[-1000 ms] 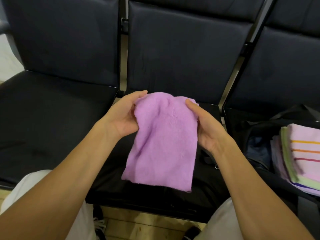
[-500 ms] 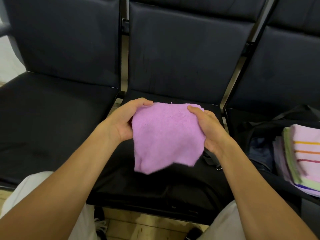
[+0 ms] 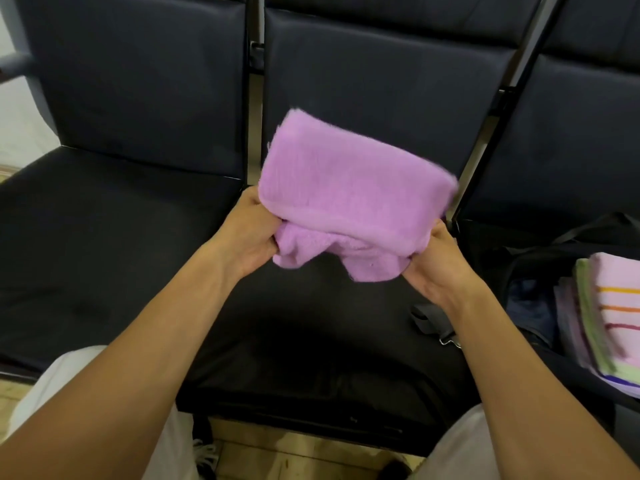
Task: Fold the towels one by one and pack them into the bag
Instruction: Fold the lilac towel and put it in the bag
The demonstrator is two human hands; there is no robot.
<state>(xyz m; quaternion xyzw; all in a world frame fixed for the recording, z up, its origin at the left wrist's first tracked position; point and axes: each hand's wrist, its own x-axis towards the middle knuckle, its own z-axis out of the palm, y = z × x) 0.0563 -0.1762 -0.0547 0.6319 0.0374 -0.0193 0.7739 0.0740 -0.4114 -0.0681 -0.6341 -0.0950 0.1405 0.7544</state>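
A purple towel (image 3: pixel 346 192) is held in the air above the middle black seat (image 3: pixel 311 341). My left hand (image 3: pixel 247 233) grips its near left corner, and my right hand (image 3: pixel 438 261) grips its near right corner. The far part of the towel is flipped up and away from me, blurred with motion, while a loose flap hangs below my fingers. A black bag (image 3: pixel 530 271) stands open on the right seat. A stack of folded towels (image 3: pixel 609 320) with striped edges sits in it.
Three dark padded seats stand in a row with metal frame bars (image 3: pixel 254 98) between their backs. A black strap buckle (image 3: pixel 433 323) lies on the middle seat near the bag. My knees in light trousers (image 3: pixel 69 386) are at the bottom, over a wooden floor.
The towel hung down from my hands a second ago. Its lower part has swung up and away, and my hands have dropped a little and turned.
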